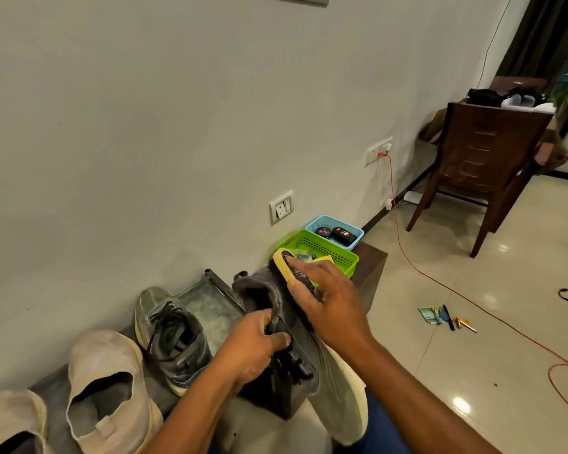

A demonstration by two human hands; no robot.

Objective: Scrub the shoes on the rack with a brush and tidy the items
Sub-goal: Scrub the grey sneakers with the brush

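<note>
Head view, lower centre of frame: dark grey shoe (295,348), lifted off the rack, sole turned to the right. Left hand (256,348) grips its collar, fingers curled inside the opening. Right hand (328,303) holds a yellow-backed brush (284,262) pressed on the heel, fingers wrapped over it.

Lower left: shoe rack (207,303) against the wall, bearing a second grey laced shoe (174,339) and two beige slip-ons (109,391).

Centre: green basket (328,252) and blue basket (336,229) holding polish tins (323,231).

Upper right: wooden chair (482,165).
</note>
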